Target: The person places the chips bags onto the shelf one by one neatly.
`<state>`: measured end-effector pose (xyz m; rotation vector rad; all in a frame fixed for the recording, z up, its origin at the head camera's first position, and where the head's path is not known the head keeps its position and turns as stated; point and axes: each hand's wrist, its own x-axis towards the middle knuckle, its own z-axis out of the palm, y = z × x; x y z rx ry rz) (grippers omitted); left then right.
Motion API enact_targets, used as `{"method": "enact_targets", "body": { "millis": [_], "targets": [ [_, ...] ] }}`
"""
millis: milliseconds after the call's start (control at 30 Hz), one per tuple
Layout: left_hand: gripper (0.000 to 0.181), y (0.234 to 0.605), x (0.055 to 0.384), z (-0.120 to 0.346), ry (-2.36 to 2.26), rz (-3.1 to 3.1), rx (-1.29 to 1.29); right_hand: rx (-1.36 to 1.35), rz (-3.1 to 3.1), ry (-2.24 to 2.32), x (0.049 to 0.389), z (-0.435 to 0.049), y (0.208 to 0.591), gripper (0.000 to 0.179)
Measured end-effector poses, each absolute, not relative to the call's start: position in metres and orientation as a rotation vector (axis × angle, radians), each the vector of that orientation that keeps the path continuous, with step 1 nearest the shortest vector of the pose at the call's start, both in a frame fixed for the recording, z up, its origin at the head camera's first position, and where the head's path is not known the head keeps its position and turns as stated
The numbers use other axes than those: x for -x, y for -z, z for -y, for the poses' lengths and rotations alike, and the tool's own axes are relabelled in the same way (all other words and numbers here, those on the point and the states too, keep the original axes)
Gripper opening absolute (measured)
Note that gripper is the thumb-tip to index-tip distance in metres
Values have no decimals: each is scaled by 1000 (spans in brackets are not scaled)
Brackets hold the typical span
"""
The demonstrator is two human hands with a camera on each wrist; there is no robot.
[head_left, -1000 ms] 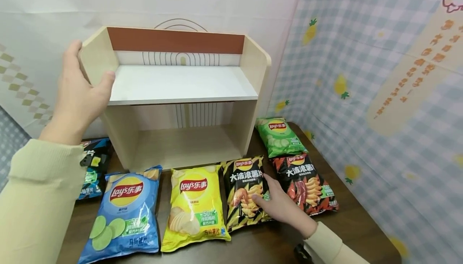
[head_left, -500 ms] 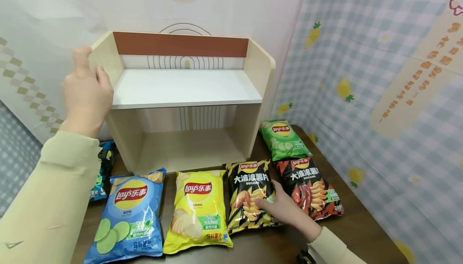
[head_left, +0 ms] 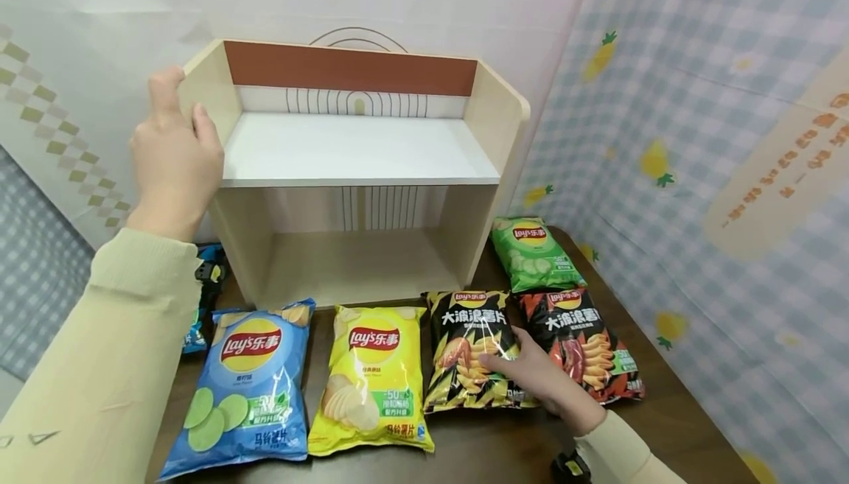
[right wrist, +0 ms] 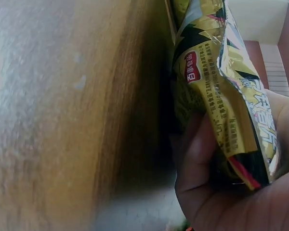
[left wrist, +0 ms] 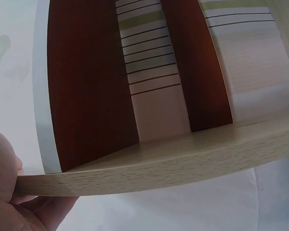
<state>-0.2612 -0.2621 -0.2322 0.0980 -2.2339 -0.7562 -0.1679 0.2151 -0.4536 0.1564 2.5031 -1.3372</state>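
My left hand [head_left: 175,152] holds the left side panel of a two-tier wooden shelf [head_left: 371,146]. In the left wrist view, the thumb and fingers lie on either side of the panel's edge [left wrist: 111,183]. My right hand [head_left: 533,370] grips a black-and-yellow Lay's potato chip bag [head_left: 458,355] by its right side, thumb on the printed front. Seen from the right wrist, fingers [right wrist: 195,163] curl beneath the bag [right wrist: 214,96], and a dark gap shows between it and the table. Both shelf tiers hold nothing.
To the left lie yellow [head_left: 371,381] and blue [head_left: 255,395] chip bags, with a dark blue one [head_left: 211,270] partly behind my left arm. A black-and-red bag [head_left: 584,344] and a green bag [head_left: 533,254] lie right, near the table's [head_left: 670,425] edge.
The head view has shifted, moving the scene rightward. My left hand has turned on the panel, its fingers closer together. The right hand keeps its grip, and the bag's near end looks slightly raised.
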Motion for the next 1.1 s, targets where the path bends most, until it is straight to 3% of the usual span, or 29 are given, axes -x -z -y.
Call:
{"method": "enact_targets", "body": {
  "millis": [600,1100],
  "targets": [
    [44,228,261,264,745,2212,-103,-30,-2570,1308,160,-211,452,111],
    [43,230,260,262,772,2229,-97,200,-2805,1183,154,-193,428,102]
  ]
}}
